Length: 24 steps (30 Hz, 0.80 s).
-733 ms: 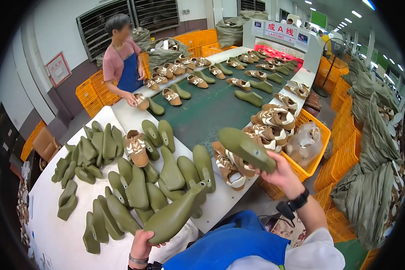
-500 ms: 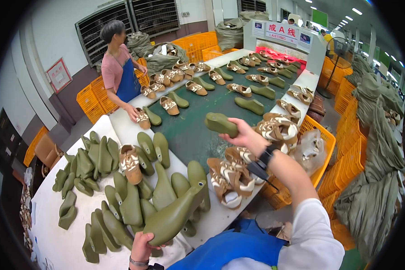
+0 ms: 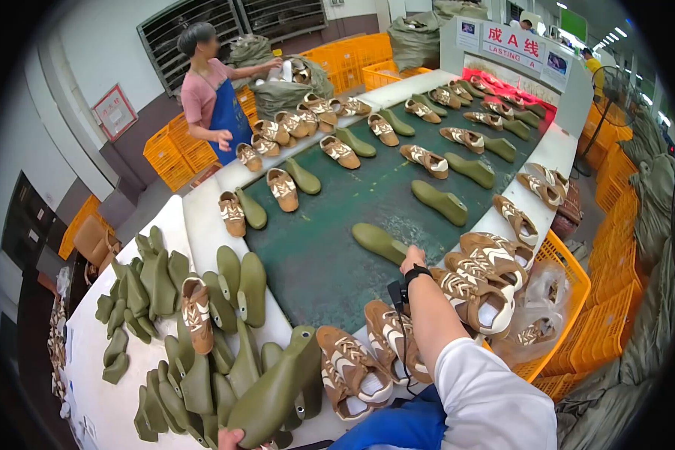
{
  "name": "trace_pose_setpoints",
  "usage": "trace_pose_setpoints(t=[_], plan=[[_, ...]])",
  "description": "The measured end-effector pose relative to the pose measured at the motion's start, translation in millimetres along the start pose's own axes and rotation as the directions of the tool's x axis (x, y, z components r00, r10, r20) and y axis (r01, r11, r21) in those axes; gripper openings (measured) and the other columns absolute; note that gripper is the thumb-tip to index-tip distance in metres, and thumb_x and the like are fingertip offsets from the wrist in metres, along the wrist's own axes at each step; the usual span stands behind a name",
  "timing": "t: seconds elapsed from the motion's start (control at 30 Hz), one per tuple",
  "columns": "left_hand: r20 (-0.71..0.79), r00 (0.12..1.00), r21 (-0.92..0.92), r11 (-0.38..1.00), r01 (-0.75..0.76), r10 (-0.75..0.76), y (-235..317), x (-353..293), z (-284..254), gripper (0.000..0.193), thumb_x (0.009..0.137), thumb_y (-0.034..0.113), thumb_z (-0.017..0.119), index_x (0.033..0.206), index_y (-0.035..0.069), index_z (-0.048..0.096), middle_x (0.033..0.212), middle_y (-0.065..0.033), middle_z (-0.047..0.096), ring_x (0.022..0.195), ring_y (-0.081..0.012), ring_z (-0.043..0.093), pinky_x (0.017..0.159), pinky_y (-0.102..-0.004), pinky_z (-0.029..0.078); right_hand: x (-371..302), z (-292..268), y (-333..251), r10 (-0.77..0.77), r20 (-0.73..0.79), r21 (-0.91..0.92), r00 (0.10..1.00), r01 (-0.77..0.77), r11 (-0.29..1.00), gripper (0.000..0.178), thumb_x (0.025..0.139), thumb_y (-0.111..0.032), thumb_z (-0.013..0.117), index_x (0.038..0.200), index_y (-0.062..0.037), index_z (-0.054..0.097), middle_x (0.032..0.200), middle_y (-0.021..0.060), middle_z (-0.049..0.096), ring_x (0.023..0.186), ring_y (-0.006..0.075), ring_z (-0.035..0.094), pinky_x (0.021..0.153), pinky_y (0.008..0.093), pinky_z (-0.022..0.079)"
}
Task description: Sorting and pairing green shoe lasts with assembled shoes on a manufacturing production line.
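Over the near part of the green conveyor belt (image 3: 300,259), my right hand (image 3: 413,259) is closed on the heel end of an olive-green shoe last (image 3: 377,240), its toe pointing left. My left hand (image 3: 232,438), at the lower edge, grips the toe of another green shoe last (image 3: 274,397), whose heel points up and right. That last is in front of a heap of green lasts (image 3: 196,386) on the white table. Brown-and-white sneakers (image 3: 352,367) stand beside it, below my right forearm. One sneaker (image 3: 196,315) rests on the heap.
Sneakers and lasts lie in rows along the belt, a lone last (image 3: 439,202) nearest my right hand. More sneakers (image 3: 487,270) crowd the right ledge, by a yellow crate (image 3: 570,330) with plastic bags. Across the belt a co-worker (image 3: 210,97) stands near a sack (image 3: 292,94).
My right hand has lowered its last toward the belt and turned it. My left hand has moved down with its last. The co-worker let go of a sneaker and now reaches to the sack.
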<state>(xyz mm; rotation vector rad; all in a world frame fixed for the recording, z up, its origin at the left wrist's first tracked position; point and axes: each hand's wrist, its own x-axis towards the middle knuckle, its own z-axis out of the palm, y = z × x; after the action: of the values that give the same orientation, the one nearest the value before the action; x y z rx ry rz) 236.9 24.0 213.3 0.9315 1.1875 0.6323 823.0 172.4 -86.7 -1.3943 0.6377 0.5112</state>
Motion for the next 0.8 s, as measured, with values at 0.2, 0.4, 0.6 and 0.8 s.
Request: trace_pose_setpoints(t=[0.2, 0.4, 0.6, 0.8], plan=[[0.178, 0.981, 0.047, 0.995, -0.086, 0.077, 31.2, 89.8, 19.9, 0.039, 0.077, 0.026, 0.051, 0.093, -0.009, 0.056, 0.079, -0.019, 0.063, 0.06, -0.0244, 0.061, 0.05, -0.0293, 0.047, -111.1, 45.8, -13.8, -0.56, 0.603, -0.145, 0.568, 0.768, 0.624, 0.035, 0.075, -0.017, 0.056, 0.108, -0.005, 0.057, 0.102, 0.0158, 0.06, 0.095, 0.0252, 0.057, 0.081, 0.0351, 0.044], [0.377, 0.926, 0.17, 0.985, -0.041, -0.027, 77.7, 214.1, 23.3, 0.039, 0.084, 0.034, 0.046, 0.097, -0.002, 0.055, 0.076, -0.013, 0.062, 0.061, -0.0184, 0.06, 0.053, -0.0248, 0.049, -278.8, 25.2, -39.9, 0.511, 0.752, 0.034, -0.416, 0.799, 0.6, 0.05, 0.072, -0.029, 0.068, 0.115, -0.0079, 0.054, 0.106, 0.0057, 0.059, 0.103, 0.0173, 0.051, 0.089, 0.0301, 0.039], [0.211, 0.967, 0.299, 0.951, 0.076, -0.143, 87.4, 328.3, -10.2, 0.047, 0.086, 0.04, 0.043, 0.111, 0.0, 0.047, 0.097, -0.0166, 0.06, 0.081, -0.023, 0.06, 0.07, -0.0304, 0.05, -275.8, 45.1, 14.5, 0.352, 0.922, 0.188, -0.161, 0.981, -0.044, 0.045, 0.063, -0.029, 0.07, 0.099, -0.0051, 0.059, 0.095, 0.0157, 0.061, 0.091, 0.0307, 0.058, 0.079, 0.0384, 0.046], [0.403, 0.903, 0.598, 0.704, -0.383, 0.149, 44.6, 271.7, 7.0, 0.038, 0.084, 0.02, 0.056, 0.116, 0.001, 0.049, 0.099, -0.006, 0.06, 0.087, -0.0115, 0.056, 0.075, -0.0228, 0.045, -253.2, 31.7, 118.9, 0.292, 0.885, -0.208, 0.362, 0.87, -0.446, 0.027, 0.073, -0.019, 0.058, 0.093, -0.0037, 0.064, 0.096, 0.0165, 0.063, 0.09, 0.0301, 0.061, 0.077, 0.0377, 0.049]])
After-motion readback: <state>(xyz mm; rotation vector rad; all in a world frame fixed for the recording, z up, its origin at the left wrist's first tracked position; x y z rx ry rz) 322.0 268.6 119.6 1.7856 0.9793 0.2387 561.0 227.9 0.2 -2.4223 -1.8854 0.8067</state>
